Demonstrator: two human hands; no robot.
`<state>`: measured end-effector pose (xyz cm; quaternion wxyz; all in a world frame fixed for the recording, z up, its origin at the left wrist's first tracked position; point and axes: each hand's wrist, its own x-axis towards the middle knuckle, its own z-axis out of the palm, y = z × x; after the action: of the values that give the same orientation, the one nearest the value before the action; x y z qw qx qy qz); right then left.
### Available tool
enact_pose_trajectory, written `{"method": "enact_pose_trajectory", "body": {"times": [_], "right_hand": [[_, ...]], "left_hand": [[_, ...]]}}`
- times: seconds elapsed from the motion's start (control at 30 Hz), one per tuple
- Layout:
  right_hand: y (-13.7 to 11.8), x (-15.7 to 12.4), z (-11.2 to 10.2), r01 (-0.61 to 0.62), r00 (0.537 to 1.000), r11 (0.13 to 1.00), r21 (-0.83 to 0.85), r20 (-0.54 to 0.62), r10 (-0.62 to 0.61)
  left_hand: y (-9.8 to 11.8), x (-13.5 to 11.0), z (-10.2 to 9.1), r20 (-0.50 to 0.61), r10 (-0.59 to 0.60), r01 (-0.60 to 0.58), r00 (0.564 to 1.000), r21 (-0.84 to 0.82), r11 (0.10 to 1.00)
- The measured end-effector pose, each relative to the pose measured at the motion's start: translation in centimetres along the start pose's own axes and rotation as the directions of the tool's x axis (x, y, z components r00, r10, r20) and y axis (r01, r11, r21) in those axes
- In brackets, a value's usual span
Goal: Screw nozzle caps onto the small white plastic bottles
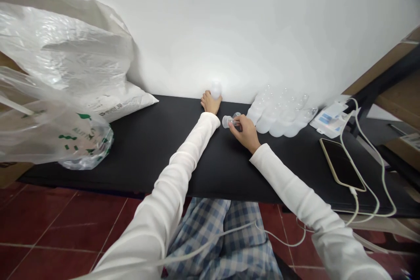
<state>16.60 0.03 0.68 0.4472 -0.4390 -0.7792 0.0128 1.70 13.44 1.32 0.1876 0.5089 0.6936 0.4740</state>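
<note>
My left hand (211, 102) is at the back of the black table, against the white wall. Its fingers curl round a rounded, translucent white plastic piece (215, 90), which is partly hidden by the hand. Closer to me, my right hand (246, 132) pinches a small clear plastic piece with a ridged, round end (227, 121) that points left. Another clear bit (236, 115) shows just behind those fingers; I cannot tell if it is the same piece. Right of this hand lies a cluster of several translucent plastic containers (284, 113), rounded and close together.
A large white plastic bag (75, 57) and a clear bag with green print (78, 140) fill the left side. On the right are a phone (343, 164) on a charging cable, a flat white case (330, 119) and cardboard boxes (400, 92). Cable crosses my lap.
</note>
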Motion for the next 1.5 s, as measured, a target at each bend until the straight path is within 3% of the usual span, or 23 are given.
{"method": "enact_pose_trajectory", "body": {"times": [0.13,0.2,0.3,0.47,0.63,0.8,1.03,1.1,1.2,1.3,1.4,1.5], "right_hand": [[0.7,0.0,0.2,0.028,0.998,0.999,0.028,-0.053,-0.027],[1.0,0.0,0.3,0.015,0.998,0.998,0.061,-0.068,-0.010],[1.3,-0.1,0.5,0.014,1.000,0.992,0.127,-0.030,-0.010],[1.5,-0.2,0.7,0.079,0.988,0.982,0.170,0.117,-0.099],[1.8,0.2,0.3,0.131,0.976,0.978,0.162,0.152,-0.156],[2.0,0.5,-0.6,0.156,0.973,0.980,0.122,0.151,-0.174],[2.1,0.5,-0.9,0.205,0.942,0.971,-0.122,0.295,-0.162],[1.9,0.6,-1.0,0.206,0.946,0.962,-0.181,0.287,-0.148],[1.7,0.7,-1.3,0.227,0.953,0.955,-0.190,0.246,-0.178],[1.5,0.8,-1.6,0.295,0.922,0.948,-0.119,0.294,-0.251],[1.5,0.8,-1.5,0.307,0.908,0.947,-0.091,0.326,-0.264],[1.5,0.7,-1.2,0.212,0.936,0.975,-0.062,0.301,-0.185]], "left_hand": [[-1.1,-2.2,-2.0,0.120,0.097,-0.096,0.988,-0.008,0.995],[-2.1,-3.9,-3.8,0.183,0.203,-0.217,0.962,0.061,0.974],[-4.0,-6.2,-6.9,0.320,0.394,-0.464,0.862,0.180,0.867],[-6.0,-6.7,-10.3,0.422,0.514,-0.636,0.747,0.227,0.738],[-6.2,-5.5,-10.7,0.485,0.626,-0.752,0.611,0.108,0.651],[-6.5,-5.3,-10.8,0.476,0.686,-0.806,0.551,0.090,0.585],[-6.3,-5.4,-10.9,0.468,0.811,-0.935,0.352,0.135,0.328],[-6.2,-5.4,-10.8,0.454,0.822,-0.938,0.345,0.147,0.312],[-6.3,-5.3,-10.7,0.427,0.823,-0.927,0.375,0.175,0.332],[-6.5,-5.2,-10.6,0.424,0.816,-0.920,0.392,0.186,0.345],[-6.6,-5.2,-10.5,0.438,0.821,-0.930,0.367,0.178,0.321],[-6.3,-5.4,-10.6,0.449,0.834,-0.947,0.320,0.186,0.263]]}}
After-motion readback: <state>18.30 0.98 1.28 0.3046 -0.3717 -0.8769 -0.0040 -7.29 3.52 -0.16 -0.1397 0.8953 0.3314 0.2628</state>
